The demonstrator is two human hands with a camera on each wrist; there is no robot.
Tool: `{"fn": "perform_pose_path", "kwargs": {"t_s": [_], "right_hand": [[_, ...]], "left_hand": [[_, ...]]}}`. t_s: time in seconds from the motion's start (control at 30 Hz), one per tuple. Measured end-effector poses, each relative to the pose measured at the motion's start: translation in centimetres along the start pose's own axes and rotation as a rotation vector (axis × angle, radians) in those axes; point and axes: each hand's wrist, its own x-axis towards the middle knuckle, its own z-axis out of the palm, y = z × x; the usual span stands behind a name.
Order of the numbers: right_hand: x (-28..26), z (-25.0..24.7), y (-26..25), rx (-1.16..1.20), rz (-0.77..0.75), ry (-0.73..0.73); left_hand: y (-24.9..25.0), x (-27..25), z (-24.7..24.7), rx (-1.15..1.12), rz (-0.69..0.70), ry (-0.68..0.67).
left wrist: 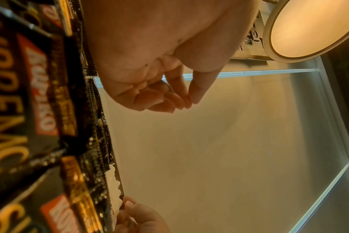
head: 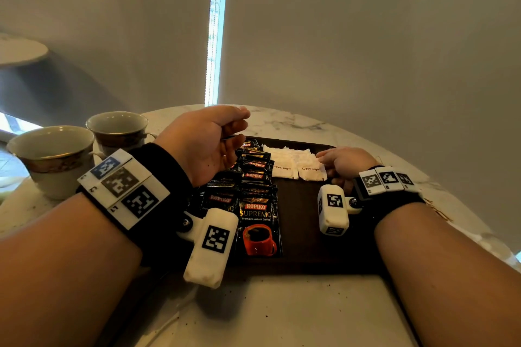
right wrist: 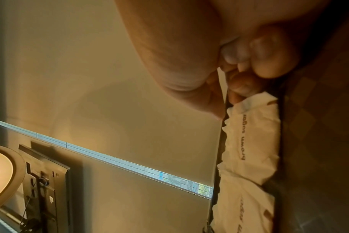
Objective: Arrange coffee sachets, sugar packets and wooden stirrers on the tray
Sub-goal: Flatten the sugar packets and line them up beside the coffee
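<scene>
1. Nearest the head camera, both forearms are seen with black wrist straps [head: 166, 177] carrying white marker blocks and white camera pods.
2. Left hand [head: 207, 144] is held raised over the far end of the coffee row, palm turned inward, fingers loosely curled toward the thumb; nothing is seen held in it in the left wrist view [left wrist: 159, 75].
3. Right hand [head: 345, 162] is lowered onto the tray just beside the sugar packets; in the right wrist view the fingers [right wrist: 243, 85] are curled against the edge of the nearest packet. Whether the packet is actually pinched cannot be told.
4. Kopiko Supremo coffee sachets [head: 258, 205] are laid overlapping in a row down the left part of the dark wooden tray [head: 304, 234]; the left side of the row is hidden behind the left wrist.
5. White brown sugar packets [head: 296, 163] are laid at the far middle of the tray, touching the sachet row; further packets behind them are hard to count.
6. No wooden stirrer can be made out.
7. The tray is set on a round white marble table [head: 282, 313]; two gold-banded teacups [head: 53, 155] are placed at its left edge, one partly cut off by the arm.
8. Grey roller blinds [head: 366, 36] are drawn behind, with a bright vertical gap [head: 215, 36] between them.
</scene>
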Motion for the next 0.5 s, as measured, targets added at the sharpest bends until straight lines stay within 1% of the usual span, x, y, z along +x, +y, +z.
{"fn": "perform_pose_path", "kwargs": {"t_s": [0.1,0.17,0.27,0.37,0.5], "right_hand": [[0.0,0.1,0.3,0.176,0.006,0.073],[-0.1,0.2,0.1,0.233,-0.008,0.081],[-0.7,0.4,-0.5,0.299,-0.007,-0.019],[-1.4,0.8,-0.7,0.282,0.025,-0.134],[-1.5,1.0,-0.8,0.273,0.046,-0.145]], "left_hand": [[0.0,0.0,0.0,0.002,0.002,0.001],[0.1,0.0,-0.1,0.003,0.003,0.006],[0.1,0.0,-0.1,0.007,0.002,0.008],[0.0,0.0,-0.2,0.003,0.001,0.007],[0.0,0.2,-0.2,-0.012,-0.002,0.002]]}}
